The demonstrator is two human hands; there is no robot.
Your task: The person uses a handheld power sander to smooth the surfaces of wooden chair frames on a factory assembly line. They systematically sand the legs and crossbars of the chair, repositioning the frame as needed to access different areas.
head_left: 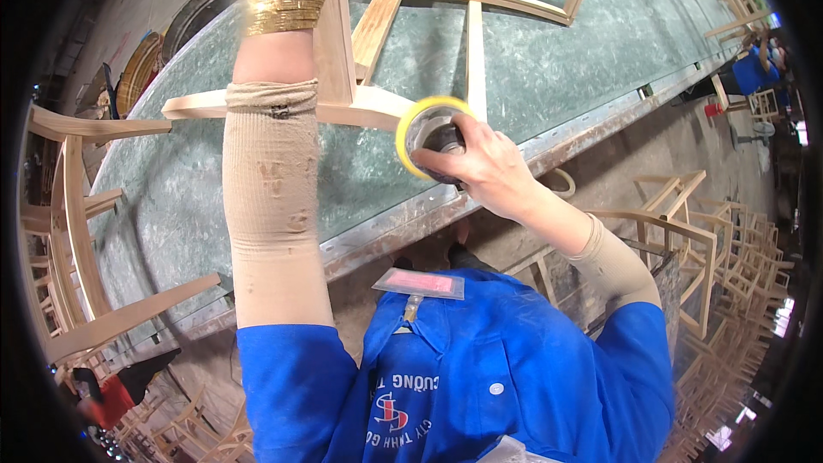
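Observation:
My right hand (484, 159) is closed around the dark top of a round, yellow-rimmed tool that looks like a palm sander (411, 159). The tool is tilted over the near edge of a green-topped table (360, 197). Its disc is close to a curved rail of a pale wooden frame (377, 107); whether they touch I cannot tell. My left arm, in a beige sleeve (273, 171) with gold bangles at the wrist, reaches over that frame. The left hand itself lies beyond the upper edge of the picture.
More wooden frame parts (73, 206) jut over the table's left end. Stacked chair frames (686, 223) crowd the floor at right. A hose loop (561, 182) hangs by the table edge. People work at far right (754, 69) and lower left (111, 399).

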